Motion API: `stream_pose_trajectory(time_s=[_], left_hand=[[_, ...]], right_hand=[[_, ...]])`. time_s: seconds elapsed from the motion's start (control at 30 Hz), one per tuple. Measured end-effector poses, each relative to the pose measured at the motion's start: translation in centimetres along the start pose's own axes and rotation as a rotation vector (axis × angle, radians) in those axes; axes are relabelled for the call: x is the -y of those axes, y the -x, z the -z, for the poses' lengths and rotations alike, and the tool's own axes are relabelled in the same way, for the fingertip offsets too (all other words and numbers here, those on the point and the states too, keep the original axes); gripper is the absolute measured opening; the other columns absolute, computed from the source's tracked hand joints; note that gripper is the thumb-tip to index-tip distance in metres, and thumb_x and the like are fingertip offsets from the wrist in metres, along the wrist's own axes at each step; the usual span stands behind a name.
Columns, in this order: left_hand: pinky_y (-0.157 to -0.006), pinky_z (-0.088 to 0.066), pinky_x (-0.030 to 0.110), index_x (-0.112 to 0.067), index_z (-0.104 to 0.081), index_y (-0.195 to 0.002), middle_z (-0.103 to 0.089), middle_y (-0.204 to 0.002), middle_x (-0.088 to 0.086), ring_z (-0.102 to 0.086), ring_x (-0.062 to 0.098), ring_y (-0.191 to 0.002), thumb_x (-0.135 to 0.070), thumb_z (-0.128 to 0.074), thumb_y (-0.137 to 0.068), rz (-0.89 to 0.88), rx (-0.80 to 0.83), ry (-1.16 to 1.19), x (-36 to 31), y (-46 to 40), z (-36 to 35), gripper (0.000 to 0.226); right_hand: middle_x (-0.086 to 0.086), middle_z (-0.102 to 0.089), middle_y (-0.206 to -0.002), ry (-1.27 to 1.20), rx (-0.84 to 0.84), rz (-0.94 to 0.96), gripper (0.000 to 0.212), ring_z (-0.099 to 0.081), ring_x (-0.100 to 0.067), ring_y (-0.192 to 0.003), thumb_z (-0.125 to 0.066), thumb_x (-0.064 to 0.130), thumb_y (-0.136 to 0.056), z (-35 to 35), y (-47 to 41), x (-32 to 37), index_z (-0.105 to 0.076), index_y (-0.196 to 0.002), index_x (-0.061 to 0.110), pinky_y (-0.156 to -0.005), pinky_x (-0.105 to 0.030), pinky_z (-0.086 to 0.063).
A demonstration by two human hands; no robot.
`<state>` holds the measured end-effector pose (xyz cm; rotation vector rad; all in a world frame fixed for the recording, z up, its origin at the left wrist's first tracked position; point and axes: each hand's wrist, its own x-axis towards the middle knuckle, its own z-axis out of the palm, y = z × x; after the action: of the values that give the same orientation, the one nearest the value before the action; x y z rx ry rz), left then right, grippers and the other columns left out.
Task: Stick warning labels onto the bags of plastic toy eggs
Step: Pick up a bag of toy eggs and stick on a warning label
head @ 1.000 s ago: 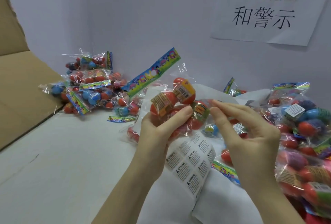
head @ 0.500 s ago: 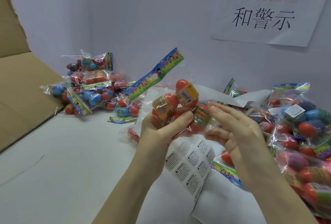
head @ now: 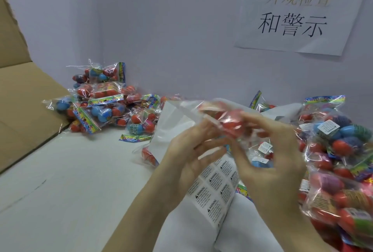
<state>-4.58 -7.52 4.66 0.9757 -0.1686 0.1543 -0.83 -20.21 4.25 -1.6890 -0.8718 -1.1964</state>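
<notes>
A clear plastic bag of red toy eggs (head: pixel 226 121) is held up between two bare hands, and it is smeared by motion blur, so its printed header and the count of eggs inside cannot be made out. Whether a warning label already sits on it cannot be told.

The left hand (head: pixel 193 151) is raised just left of the bag, palm turned toward the right, fingers spread and mostly straight; its fingertips meet the bag's near edge, but the blur hides whether they pinch it. The right hand (head: pixel 268 163) is raised just right of the bag, back of the hand toward the camera, fingers curved up to the bag's right end; how firmly they grip it cannot be seen either. Both forearms run off the bottom edge.

Directly below the bag, partly covered by both hands, lies a white sheet of small printed warning labels (head: pixel 216 189) on a white table surface (head: pixel 60 181). Right of the bag, a heap of clear bags of red, blue and purple eggs (head: pixel 339 151) is cut off by the frame's right and bottom edges; some carry small white labels. Well left of the bag, a second pile of egg bags with rainbow headers (head: pixel 101 100) sits against the pale wall. Further left is a brown cardboard flap (head: pixel 22 100), cut off by the frame. Above and right of the bag, a white paper sign with Chinese characters (head: pixel 298 15) hangs on the wall, its top line faint.
</notes>
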Motion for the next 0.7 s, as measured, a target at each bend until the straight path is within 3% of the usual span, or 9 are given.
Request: stream_pose_trajectory(time_s=[0.03,0.1,0.2,0.3,0.37,0.43,0.57,0.7], left_hand=[[-0.077,-0.055,0.026,-0.018,-0.074,-0.096,-0.072,-0.1,0.005,-0.068,0.015,-0.092,-0.045,-0.081,-0.062,-0.001,0.045,0.024,-0.1,0.2,-0.1,0.044],[-0.083,-0.055,0.03,-0.014,-0.069,-0.108,-0.068,-0.109,0.01,-0.065,0.018,-0.097,-0.034,-0.072,-0.077,-0.021,0.023,0.079,-0.4,0.3,0.0,0.037],[-0.076,-0.056,0.026,-0.01,-0.069,-0.104,-0.07,-0.103,0.01,-0.068,0.016,-0.09,-0.012,-0.065,-0.077,-0.048,-0.052,0.144,-0.8,0.2,0.3,0.028],[-0.067,-0.056,0.026,-0.009,-0.074,-0.089,-0.073,-0.091,0.01,-0.07,0.018,-0.079,0.002,-0.063,-0.069,-0.039,-0.058,0.171,-0.8,0.3,0.5,0.025],[-0.065,-0.056,0.027,-0.01,-0.074,-0.082,-0.073,-0.085,0.008,-0.07,0.019,-0.074,0.0,-0.058,-0.066,-0.026,-0.043,0.158,-0.9,0.5,0.5,0.025],[-0.062,-0.056,0.027,-0.01,-0.074,-0.078,-0.073,-0.082,0.008,-0.07,0.019,-0.071,0.0,-0.056,-0.064,-0.022,-0.04,0.154,-0.9,0.5,0.5,0.025],[-0.065,-0.057,0.026,-0.013,-0.075,-0.072,-0.073,-0.08,0.007,-0.07,0.018,-0.073,-0.001,-0.054,-0.064,-0.08,-0.013,0.087,-1.2,0.6,0.5,0.025],[-0.063,-0.056,0.027,-0.011,-0.069,-0.095,-0.072,-0.086,0.009,-0.069,0.019,-0.078,-0.01,-0.064,-0.066,-0.104,-0.038,-0.06,-1.1,0.5,0.6,0.029]], right_hand=[[0.009,-0.059,-0.099,-0.03,0.09,0.065,0.036,-0.054,-0.012,-0.092,-0.07,0.005,-0.072,-0.1,0.1,0.1,-0.058,-0.106,0.011,-0.09,-0.019,-0.042],[0.005,-0.062,-0.105,-0.125,0.235,0.113,0.039,-0.054,-0.012,-0.101,-0.07,0.004,-0.069,-0.2,0.3,0.3,-0.06,-0.107,0.007,-0.096,-0.023,-0.041],[0.008,-0.059,-0.111,-0.138,0.144,0.01,0.032,-0.051,-0.011,-0.109,-0.058,0.017,-0.076,0.0,0.3,0.7,-0.058,-0.108,0.016,-0.1,-0.025,-0.036],[0.022,-0.063,-0.1,-0.277,0.033,-0.433,0.021,-0.054,0.002,-0.1,-0.057,0.031,-0.079,0.2,-0.5,1.0,-0.061,-0.099,0.036,-0.088,-0.011,-0.037],[0.014,-0.071,-0.085,-0.539,0.12,-0.731,0.008,-0.062,0.001,-0.084,-0.065,0.033,-0.077,0.2,-1.0,0.6,-0.072,-0.081,0.033,-0.073,-0.009,-0.044],[0.005,-0.073,-0.077,-0.686,0.231,-0.872,0.019,-0.063,-0.006,-0.07,-0.063,0.038,-0.068,0.5,-1.3,0.1,-0.077,-0.074,0.026,-0.064,-0.014,-0.047],[-0.002,-0.073,-0.073,-0.819,0.344,-0.958,0.024,-0.062,-0.012,-0.055,-0.061,0.035,-0.062,0.9,-1.8,-0.1,-0.077,-0.072,0.022,-0.059,-0.021,-0.049],[-0.005,-0.071,-0.066,-0.812,0.323,-0.911,0.019,-0.062,-0.012,-0.052,-0.067,0.028,-0.056,1.3,-1.9,0.0,-0.076,-0.068,0.016,-0.051,-0.017,-0.049]])
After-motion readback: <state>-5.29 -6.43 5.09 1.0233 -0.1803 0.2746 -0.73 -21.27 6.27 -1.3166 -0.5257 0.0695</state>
